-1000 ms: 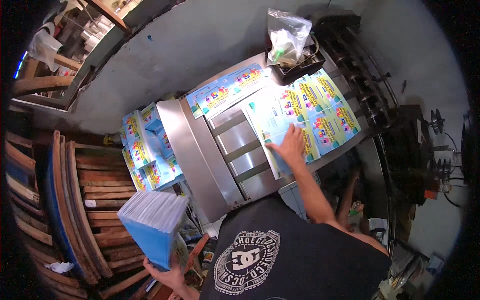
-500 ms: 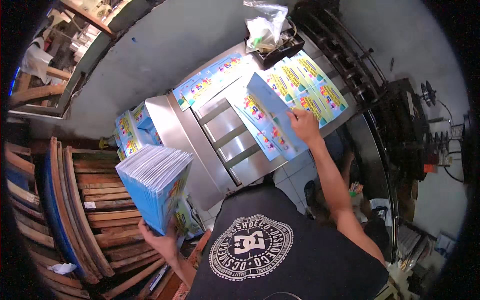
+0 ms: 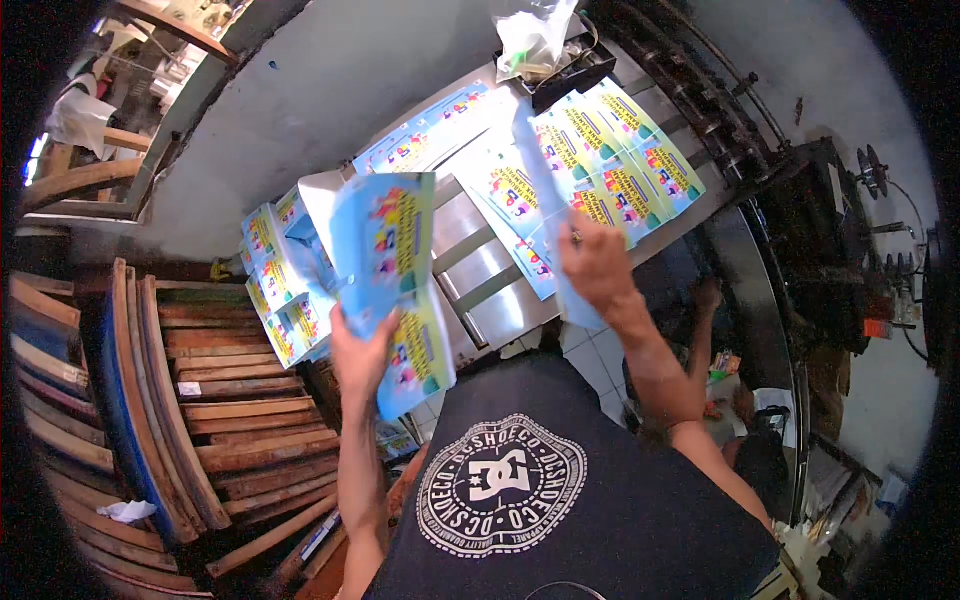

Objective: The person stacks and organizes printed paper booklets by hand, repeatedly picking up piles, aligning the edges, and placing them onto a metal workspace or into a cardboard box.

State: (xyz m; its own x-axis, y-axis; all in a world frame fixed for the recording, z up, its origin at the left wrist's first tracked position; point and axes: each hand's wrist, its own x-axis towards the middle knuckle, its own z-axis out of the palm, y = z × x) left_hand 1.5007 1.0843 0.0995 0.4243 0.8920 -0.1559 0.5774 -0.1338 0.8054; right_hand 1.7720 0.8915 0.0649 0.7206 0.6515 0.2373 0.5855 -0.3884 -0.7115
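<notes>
My left hand [image 3: 360, 350] is closed on the lower edge of a bundle of blue-and-yellow printed sheets [image 3: 385, 250], held tilted over the left side of the metal table. How thick the bundle is cannot be told from this side. My right hand [image 3: 597, 262] is closed on the raised edge of a light-blue sheet [image 3: 540, 165], which stands up bent and a little blurred. Below it lie printed sheets [image 3: 510, 195] with colourful pictures, face up on the table.
More printed sheets [image 3: 620, 165] cover the table's right part. A dark box [image 3: 572, 80] with a plastic bag [image 3: 532, 38] stands at the back. Folded printed pieces [image 3: 275, 260] are piled at left, above wooden frames [image 3: 250, 410]. Another person's arm [image 3: 703, 325] shows at right.
My left hand has risen and moved right, turning the bundle so its printed face shows instead of its white page edges. My right hand has shifted slightly left and down with the raised sheet.
</notes>
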